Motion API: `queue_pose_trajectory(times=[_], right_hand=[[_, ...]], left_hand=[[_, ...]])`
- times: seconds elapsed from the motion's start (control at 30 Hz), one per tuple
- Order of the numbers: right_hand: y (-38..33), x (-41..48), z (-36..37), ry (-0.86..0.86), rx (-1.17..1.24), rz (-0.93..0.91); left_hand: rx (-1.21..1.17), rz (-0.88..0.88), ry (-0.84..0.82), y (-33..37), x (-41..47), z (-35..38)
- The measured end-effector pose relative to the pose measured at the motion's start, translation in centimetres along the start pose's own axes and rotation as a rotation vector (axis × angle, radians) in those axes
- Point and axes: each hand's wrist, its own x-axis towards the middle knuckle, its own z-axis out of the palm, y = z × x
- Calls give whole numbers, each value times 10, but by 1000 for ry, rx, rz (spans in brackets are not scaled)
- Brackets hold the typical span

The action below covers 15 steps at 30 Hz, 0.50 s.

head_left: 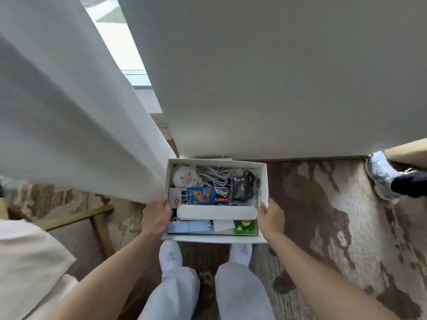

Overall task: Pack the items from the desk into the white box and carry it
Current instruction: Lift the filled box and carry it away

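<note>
White box (263,181) is hanging between my two hands, packed full. I'm wrapping my left hand (156,218) around its left wall and my right hand (271,217) around its right wall, thumbs hooking over the rim.

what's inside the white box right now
Inside the box: a plush sheep, white cables, black cords, blue packet, white case, green packet. Anything beneath them is hidden.
</note>
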Motion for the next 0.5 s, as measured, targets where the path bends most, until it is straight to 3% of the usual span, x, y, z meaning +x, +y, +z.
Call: queue_pose_trajectory(times=[0.27,0.5], right_hand=[[-12,120,106,3,-119,-61],[-12,159,145,104,-164,-131]], left_hand=[[-108,-168,106,-32,112,70],[-147,-211,75,-40,150,89]])
